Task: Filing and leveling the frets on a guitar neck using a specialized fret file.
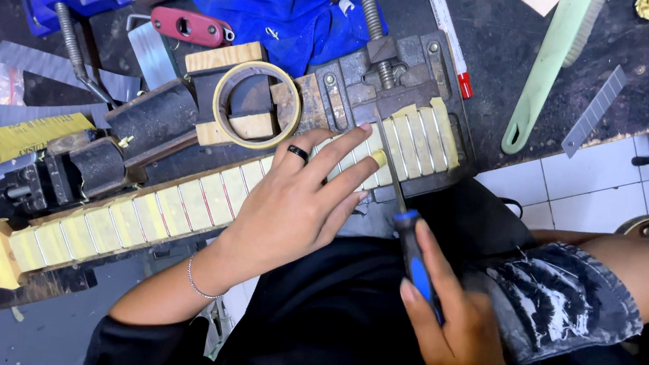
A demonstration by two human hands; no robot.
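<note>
The guitar neck (163, 213) lies diagonally across the bench, clamped in the metal vise (374, 86), its fretboard taped in yellow strips between the frets. Your left hand (299, 205) rests flat on the fretboard, fingers spread apart, fingertips pressing near the upper frets. Your right hand (461, 334) is closed around the blue-and-black handle of a slim file (401, 195), whose blade lies across a fret beside your left fingertips. A roll of tape (257, 105) sits on the vise body. A blue cloth (292, 4) lies behind.
</note>
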